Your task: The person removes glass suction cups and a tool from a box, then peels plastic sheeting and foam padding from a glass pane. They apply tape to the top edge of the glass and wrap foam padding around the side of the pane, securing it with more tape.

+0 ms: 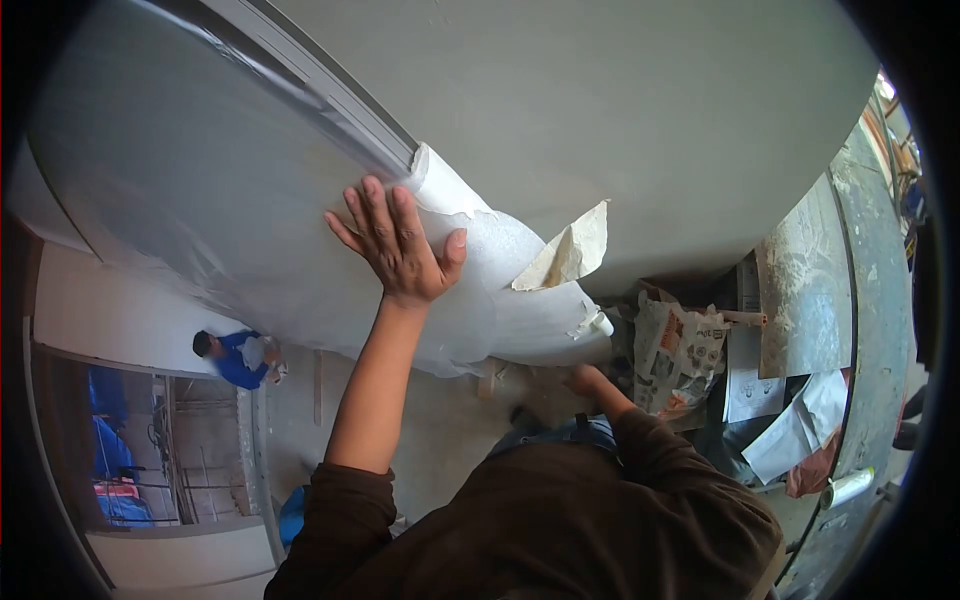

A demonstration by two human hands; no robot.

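My left hand (402,245) lies flat on thin translucent plastic film (330,270) that covers a long grey surface, its fingers spread. By its fingertips, a white rolled sheet (447,182) runs along the edge of a metal channel (310,80). To the right, a torn, creased piece of cream paper (568,250) sticks up from the film. My right hand (582,380) is low, close under the near end of the covered surface (555,345), small and dim, its fingers not showing clearly. A small white cylinder end (602,323) pokes out just above it.
A large smooth grey panel (640,120) fills the far side. On the right are a printed plastic bag (670,345), paper sheets (800,425) and a worn greenish bench edge (870,260) with a small roll (848,487). A person in blue (240,358) is at lower left, near an opening.
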